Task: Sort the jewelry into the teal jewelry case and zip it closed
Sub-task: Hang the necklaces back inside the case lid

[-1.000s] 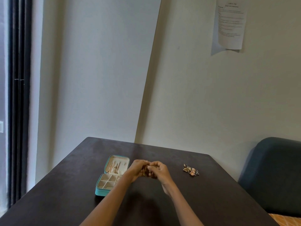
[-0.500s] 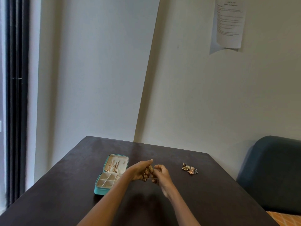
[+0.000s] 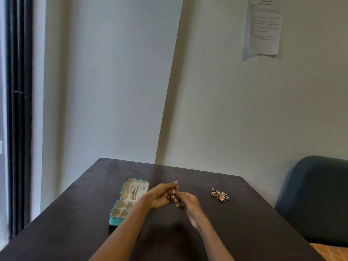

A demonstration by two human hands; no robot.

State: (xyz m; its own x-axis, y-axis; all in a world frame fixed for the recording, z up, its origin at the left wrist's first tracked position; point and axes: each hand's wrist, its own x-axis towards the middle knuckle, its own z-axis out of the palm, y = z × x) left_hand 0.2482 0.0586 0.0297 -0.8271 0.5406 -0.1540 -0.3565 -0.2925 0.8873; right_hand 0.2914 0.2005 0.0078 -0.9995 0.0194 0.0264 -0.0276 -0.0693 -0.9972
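Two bare hands meet above the middle of a dark table [image 3: 75, 213], and between them is a small piece of jewelry [image 3: 172, 194], dark with glints of gold, too small and blurred to name more closely. The left hand [image 3: 160, 196] is turned palm inward with its fingers stretched up and slightly curled, cradling the piece against the palm and fingertips. The right hand [image 3: 189, 203] comes in from the other side with its fingers bent, pinching at the lower part of the same piece; whether the thumb also touches it cannot be told. Both forearms run up from the lower edge of the view. Just left of the left wrist lies the teal jewelry case [image 3: 128, 202], unzipped and spread flat on the table, its lid half farther from the person and its tray half nearer. The lid's pale lining carries a few thin gold pieces side by side, and the tray is divided into small pale compartments, partly hidden by the left forearm. To the right of the hands, well apart from them, a small heap of mixed jewelry [image 3: 220, 194] rests on the tabletop, showing gold, dark and pinkish bits. Beyond the table's right edge stands a dark blue chair [image 3: 316, 194], and a printed paper sheet [image 3: 265, 25] hangs on the pale wall above.
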